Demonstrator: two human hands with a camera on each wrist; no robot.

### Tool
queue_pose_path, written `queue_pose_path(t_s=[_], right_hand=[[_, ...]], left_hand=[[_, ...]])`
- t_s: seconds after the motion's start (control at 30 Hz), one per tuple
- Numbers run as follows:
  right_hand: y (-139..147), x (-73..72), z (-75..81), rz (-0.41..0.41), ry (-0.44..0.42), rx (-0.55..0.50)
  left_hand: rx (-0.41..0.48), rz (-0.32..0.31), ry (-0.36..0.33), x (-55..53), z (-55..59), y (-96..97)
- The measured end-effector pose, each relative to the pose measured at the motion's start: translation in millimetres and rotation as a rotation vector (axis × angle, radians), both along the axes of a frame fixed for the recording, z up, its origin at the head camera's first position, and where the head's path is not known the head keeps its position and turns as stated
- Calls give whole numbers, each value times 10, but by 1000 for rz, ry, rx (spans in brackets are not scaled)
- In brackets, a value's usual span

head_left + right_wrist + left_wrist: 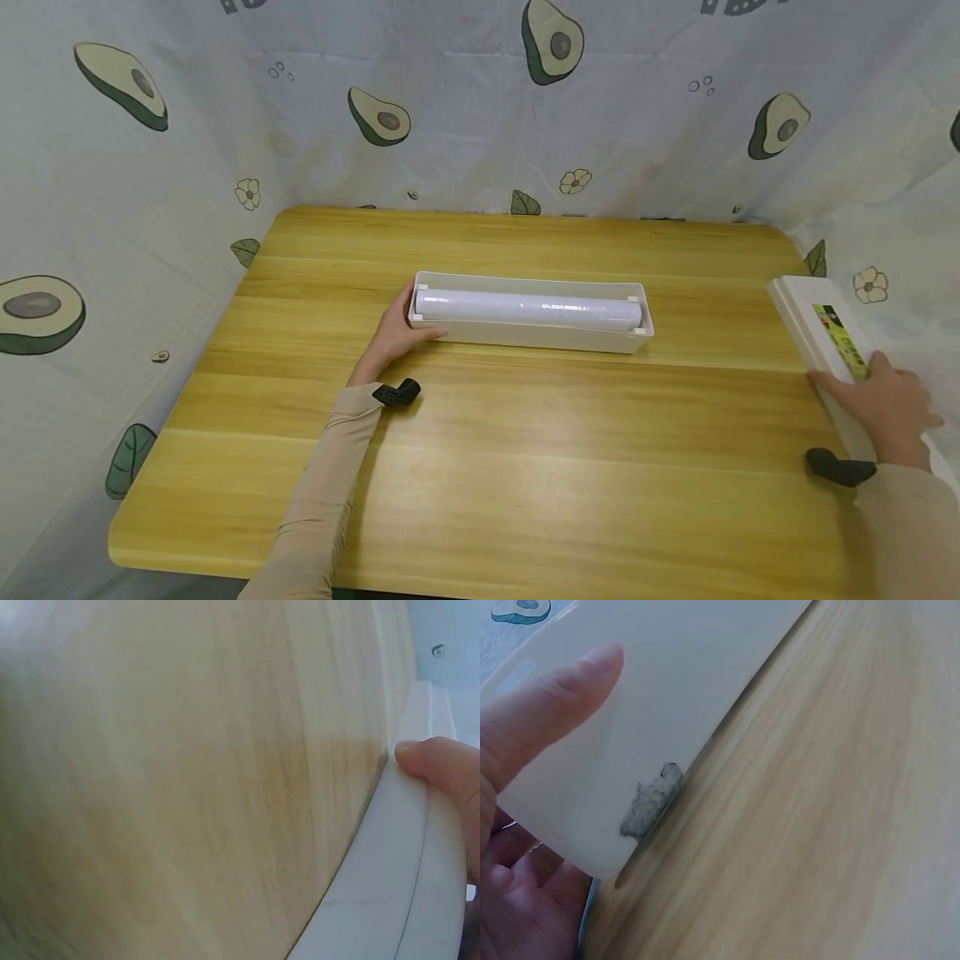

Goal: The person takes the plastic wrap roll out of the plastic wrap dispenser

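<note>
A long white open-topped box (540, 337) lies across the middle of the table in the head view. Inside it sits a shiny roll of clear plastic film (525, 309). My left hand (397, 332) grips the box's left end, its thumb on the front wall and the other fingers round the end. The left wrist view shows a ragged grey patch (652, 802) low on that wall. Over at the right edge, my right hand (888, 404) holds a long white case (802, 304) with a green-yellow label (842, 340). Its thumb presses the side; the fingertips are partly hidden.
Both things stand on a wooden table (525, 467) with rounded corners. A white curtain (465, 50) printed with avocados hangs behind the table and at both sides. The case lies along the table's right edge, close to the curtain.
</note>
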State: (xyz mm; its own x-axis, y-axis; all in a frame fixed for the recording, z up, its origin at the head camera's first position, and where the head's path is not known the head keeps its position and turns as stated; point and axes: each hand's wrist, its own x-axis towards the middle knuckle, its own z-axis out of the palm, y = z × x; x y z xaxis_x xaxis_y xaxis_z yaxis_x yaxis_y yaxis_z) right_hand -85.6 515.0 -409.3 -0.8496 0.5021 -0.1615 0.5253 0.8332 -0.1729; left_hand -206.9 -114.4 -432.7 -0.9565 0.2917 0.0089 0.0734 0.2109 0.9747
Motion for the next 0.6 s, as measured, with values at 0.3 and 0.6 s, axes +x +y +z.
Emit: queue_pose_path(t_s=[0.3,0.6], right_hand=[[-83,9,65,6,-22,9],[-73,2,56,7,-28,7]], left_hand=[[-5,6,36,-47,-128,-28],[4,-3,7,-52,-99,-20]])
